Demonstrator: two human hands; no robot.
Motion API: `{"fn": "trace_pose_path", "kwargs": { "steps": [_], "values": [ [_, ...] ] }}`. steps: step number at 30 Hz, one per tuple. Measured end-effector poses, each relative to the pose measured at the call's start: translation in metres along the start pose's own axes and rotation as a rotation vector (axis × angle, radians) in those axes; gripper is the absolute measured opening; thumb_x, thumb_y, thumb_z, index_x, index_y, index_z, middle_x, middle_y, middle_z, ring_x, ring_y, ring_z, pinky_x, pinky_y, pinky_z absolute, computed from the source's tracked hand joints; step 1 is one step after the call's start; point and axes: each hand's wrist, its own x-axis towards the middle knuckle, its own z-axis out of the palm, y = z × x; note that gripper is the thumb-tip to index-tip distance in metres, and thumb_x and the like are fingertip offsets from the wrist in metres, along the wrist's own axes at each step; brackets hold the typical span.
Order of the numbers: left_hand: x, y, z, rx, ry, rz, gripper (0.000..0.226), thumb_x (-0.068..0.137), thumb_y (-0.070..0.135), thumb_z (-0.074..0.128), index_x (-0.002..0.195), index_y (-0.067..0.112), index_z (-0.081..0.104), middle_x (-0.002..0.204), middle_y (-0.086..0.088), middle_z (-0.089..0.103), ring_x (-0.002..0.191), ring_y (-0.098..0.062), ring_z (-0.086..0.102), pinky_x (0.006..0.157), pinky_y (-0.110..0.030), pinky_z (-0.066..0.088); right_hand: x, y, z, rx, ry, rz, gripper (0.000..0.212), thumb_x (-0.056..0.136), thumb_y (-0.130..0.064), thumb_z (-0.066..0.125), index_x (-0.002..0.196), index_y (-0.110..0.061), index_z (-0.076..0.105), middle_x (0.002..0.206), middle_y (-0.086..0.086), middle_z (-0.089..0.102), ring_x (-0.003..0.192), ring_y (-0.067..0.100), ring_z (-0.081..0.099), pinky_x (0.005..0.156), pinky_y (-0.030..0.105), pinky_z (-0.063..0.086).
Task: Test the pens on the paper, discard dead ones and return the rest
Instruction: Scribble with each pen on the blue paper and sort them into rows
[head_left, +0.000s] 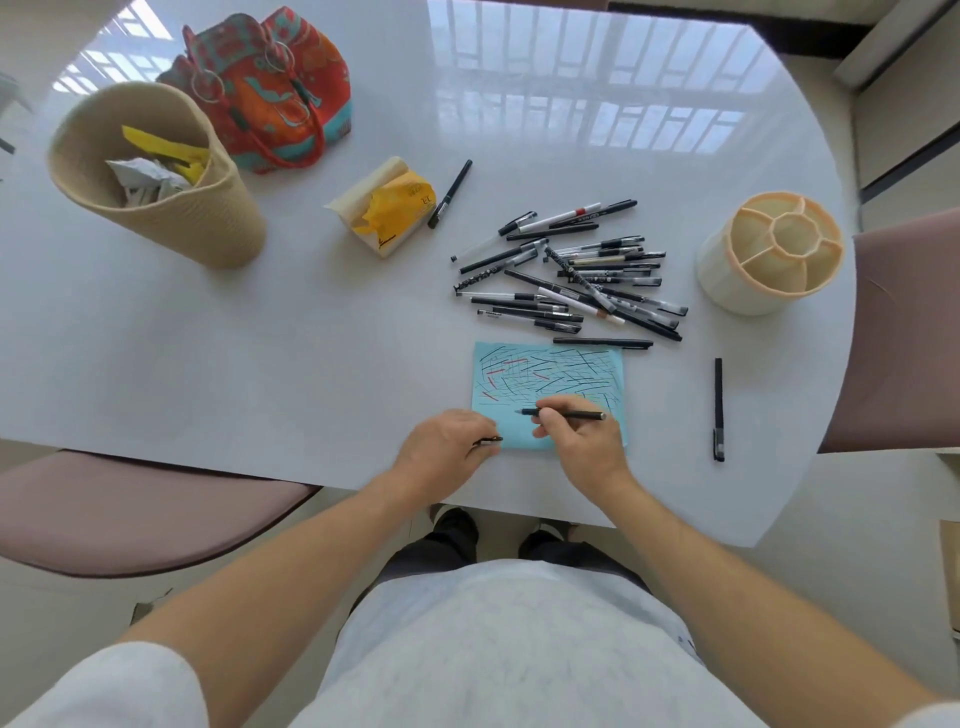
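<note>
A light blue paper (550, 374) covered with black and red test strokes lies near the table's front edge. My right hand (582, 436) grips an uncapped black pen (571, 414) lying almost level, tip pointing left over the paper's lower part. My left hand (441, 441) rests at the paper's lower left corner and holds a small black pen cap (491, 441). A pile of several black and clear pens (571, 270) lies beyond the paper. An empty cream pen holder (769, 254) with compartments stands at the right.
A beige woven bin (156, 176) with crumpled paper stands far left, a colourful handbag (275, 88) behind it. A yellow tissue pack (387, 205) and one black pen (451, 193) lie mid-table. Another capped pen (718, 410) lies right of the paper. Pink chairs flank the white table (208, 353).
</note>
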Motion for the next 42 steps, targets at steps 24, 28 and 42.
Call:
{"fn": "trace_pose_path", "kwargs": {
  "steps": [24,28,42],
  "values": [
    [0.006,0.001,0.005,-0.032,-0.032,-0.108,0.021,0.094,0.039,0.061,0.103,0.021,0.07,0.1,0.007,0.07,0.096,-0.012,0.059,0.078,-0.029,0.05,-0.003,0.002,-0.013,0.093,0.064,0.026,0.005,0.096,-0.008,0.062,0.092,-0.01,0.063,0.081,0.009,0.077,0.07,0.026,0.075,0.067,0.031,0.062],
    [0.011,0.011,0.004,-0.092,-0.03,-0.122,0.018,0.094,0.038,0.06,0.1,0.023,0.069,0.095,0.01,0.069,0.086,-0.01,0.057,0.074,-0.029,0.049,-0.01,-0.005,-0.02,0.264,-0.007,0.086,0.005,0.097,-0.001,0.061,0.093,0.001,0.063,0.084,0.023,0.074,0.077,0.029,0.075,0.067,0.034,0.062],
    [0.03,0.036,0.003,-0.132,-0.101,-0.146,0.014,0.092,0.044,0.062,0.099,0.033,0.067,0.085,0.017,0.068,0.073,-0.002,0.057,0.063,-0.021,0.047,-0.012,-0.01,-0.043,0.32,0.031,0.053,0.011,0.098,-0.005,0.063,0.088,-0.004,0.068,0.085,0.026,0.072,0.075,0.031,0.074,0.066,0.035,0.062]
  ]
}}
